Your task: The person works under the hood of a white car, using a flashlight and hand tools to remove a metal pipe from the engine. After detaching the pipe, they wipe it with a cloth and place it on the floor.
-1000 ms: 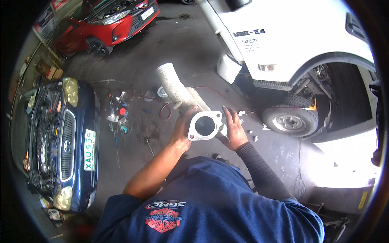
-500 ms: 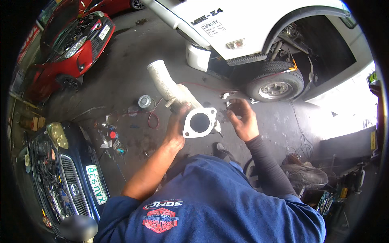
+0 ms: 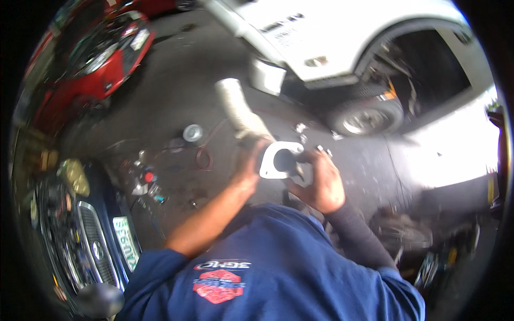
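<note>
A pale metal pipe with a flat two-hole flange point(image 3: 267, 164) is held up in front of my chest. Its long tube slants away to the far left, and the dark round bore of the flange faces up toward me. My left hand point(image 3: 249, 167) is wrapped round the body just behind the flange, its fingers mostly hidden beneath. At the flange's right edge is my right hand point(image 3: 325, 183), fingers bent over the rim and thumb lower down near its underside. Blur softens both hands, and the right fingertips are hard to make out.
A white truck point(image 3: 348, 32) with a front wheel point(image 3: 367, 120) stands ahead on the right. Two cars with open fronts, one red point(image 3: 96, 80) and one dark blue point(image 3: 115, 214), flank the left. A round tin point(image 3: 193, 132), red hose point(image 3: 203, 159) and standing fan point(image 3: 401, 232) are on the floor.
The pipe and my left hand have shifted right and the flange has tilted. My right hand, earlier apart from it, has come in to the flange's right edge.
</note>
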The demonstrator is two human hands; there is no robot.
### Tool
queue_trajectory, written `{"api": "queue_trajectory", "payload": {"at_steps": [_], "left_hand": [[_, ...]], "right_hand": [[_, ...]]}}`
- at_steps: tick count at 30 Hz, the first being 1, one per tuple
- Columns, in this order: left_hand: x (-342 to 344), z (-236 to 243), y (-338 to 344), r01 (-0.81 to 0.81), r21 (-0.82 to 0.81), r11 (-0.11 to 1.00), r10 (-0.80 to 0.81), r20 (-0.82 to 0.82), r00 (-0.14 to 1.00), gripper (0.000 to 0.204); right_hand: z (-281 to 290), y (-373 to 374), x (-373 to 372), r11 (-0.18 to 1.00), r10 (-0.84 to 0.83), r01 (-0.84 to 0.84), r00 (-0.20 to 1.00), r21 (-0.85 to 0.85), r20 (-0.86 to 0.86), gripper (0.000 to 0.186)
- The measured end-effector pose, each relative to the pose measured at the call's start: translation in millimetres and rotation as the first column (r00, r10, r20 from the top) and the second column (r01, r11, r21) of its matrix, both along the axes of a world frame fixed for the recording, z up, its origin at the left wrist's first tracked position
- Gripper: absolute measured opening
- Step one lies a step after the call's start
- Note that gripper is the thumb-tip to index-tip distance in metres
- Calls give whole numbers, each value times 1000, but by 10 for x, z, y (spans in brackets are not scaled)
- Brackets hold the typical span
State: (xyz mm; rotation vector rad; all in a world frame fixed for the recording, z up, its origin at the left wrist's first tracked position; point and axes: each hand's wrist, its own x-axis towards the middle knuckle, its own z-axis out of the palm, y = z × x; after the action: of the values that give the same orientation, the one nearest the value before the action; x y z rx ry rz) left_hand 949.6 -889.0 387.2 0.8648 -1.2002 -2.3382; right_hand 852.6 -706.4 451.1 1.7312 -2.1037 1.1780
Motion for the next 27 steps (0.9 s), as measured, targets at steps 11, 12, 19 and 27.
{"api": "queue_trajectory", "payload": {"at_steps": [11, 12, 19, 27], "left_hand": [[485, -163, -365, -231, -243, 942, 269, 138, 953, 48], [566, -191, -418, -249, -387, 888, 281, 28, 959, 45], [1044, -415, -861, -422, -40, 906, 424, 105, 899, 41], [752, -543, -912, -387, 117, 915, 377, 93, 921, 34]], "right_hand": [[-46, -664, 477, 999, -3, 0, 998, 47, 55, 38], [-32, -705, 508, 993, -4, -10, 993, 117, 120, 40], [-123, -1003, 327, 980, 76, -129, 947, 151, 313, 55], [-444, -737, 0, 942, -203, 62, 888, 329, 412, 44]]}}
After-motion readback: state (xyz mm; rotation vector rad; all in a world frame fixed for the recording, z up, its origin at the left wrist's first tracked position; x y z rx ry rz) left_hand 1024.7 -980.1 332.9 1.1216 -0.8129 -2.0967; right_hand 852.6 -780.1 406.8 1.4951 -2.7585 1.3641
